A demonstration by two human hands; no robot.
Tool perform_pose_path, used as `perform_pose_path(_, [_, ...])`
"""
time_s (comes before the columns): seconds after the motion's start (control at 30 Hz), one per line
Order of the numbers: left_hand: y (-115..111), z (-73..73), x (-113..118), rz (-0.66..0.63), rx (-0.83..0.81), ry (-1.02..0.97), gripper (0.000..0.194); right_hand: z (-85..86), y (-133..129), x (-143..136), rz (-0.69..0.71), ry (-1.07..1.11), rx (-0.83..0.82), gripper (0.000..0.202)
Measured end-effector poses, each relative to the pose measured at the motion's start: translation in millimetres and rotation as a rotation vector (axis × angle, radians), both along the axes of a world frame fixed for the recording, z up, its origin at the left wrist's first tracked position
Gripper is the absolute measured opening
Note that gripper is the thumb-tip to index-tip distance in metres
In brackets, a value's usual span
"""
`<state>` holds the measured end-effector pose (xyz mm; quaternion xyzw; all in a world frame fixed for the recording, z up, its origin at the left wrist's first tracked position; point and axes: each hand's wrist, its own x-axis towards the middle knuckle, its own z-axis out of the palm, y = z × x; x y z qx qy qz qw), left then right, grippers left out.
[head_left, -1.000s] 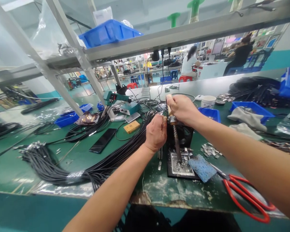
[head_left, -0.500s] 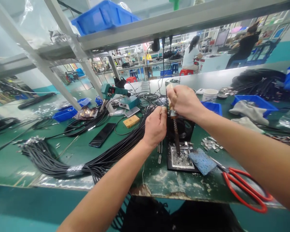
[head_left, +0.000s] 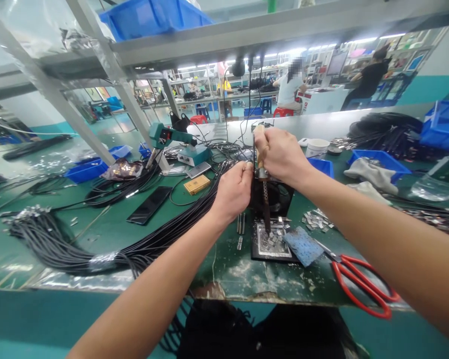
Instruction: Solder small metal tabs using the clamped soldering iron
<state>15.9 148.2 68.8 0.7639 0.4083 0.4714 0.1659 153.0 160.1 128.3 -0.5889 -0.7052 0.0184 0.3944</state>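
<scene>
My right hand (head_left: pixel 282 152) is wrapped round the pale handle of a soldering iron (head_left: pixel 266 202). The iron points down, its dark end over a shallow metal tray (head_left: pixel 259 249) that holds small silver metal pieces (head_left: pixel 275 240). Just left of the iron, my left hand (head_left: pixel 232 188) is closed with thumb and fingers pinched together; what sits in the pinch is too small to make out. A long bundle of black cables (head_left: pixel 155 245) runs up behind the left hand. Against the tray's right side lies a blue sponge (head_left: pixel 304 247).
Red-handled scissors (head_left: pixel 359 284) lie at the front right, near loose metal pieces (head_left: pixel 318 220). A black phone (head_left: pixel 149 205), a yellow box (head_left: pixel 196 185) and a green soldering station (head_left: pixel 193 156) stand left. Overhead runs a shelf beam (head_left: pixel 224 37). People sit in the background.
The whole view has shifted slightly, so the bench items appear a little further left. Both hands keep their grips, and the iron stays pointed down at the tray.
</scene>
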Motion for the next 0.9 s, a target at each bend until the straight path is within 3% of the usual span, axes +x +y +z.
perform_pose_path(0.27, [-3.8, -7.8, -4.4, -0.061, 0.068, 0.004, 0.033, -1.3, 0.7, 1.2, -0.009, 0.004, -0.004, 0.041])
perform_pose_path(0.43, [3.0, -5.1, -16.3, -0.152, 0.143, 0.114, 0.022, 0.0, 1.3, 1.5, -0.023, -0.011, -0.007, 0.041])
perform_pose_path(0.6, [12.3, -1.5, -29.1, -0.229, 0.261, 0.216, 0.01, 0.5, 1.8, 0.5, -0.027, -0.018, -0.009, 0.042])
perform_pose_path(0.9, [24.6, -16.8, -26.2, -0.231, 0.525, 0.197, 0.011, 2.1, 0.3, -0.8, -0.042, -0.037, -0.022, 0.042])
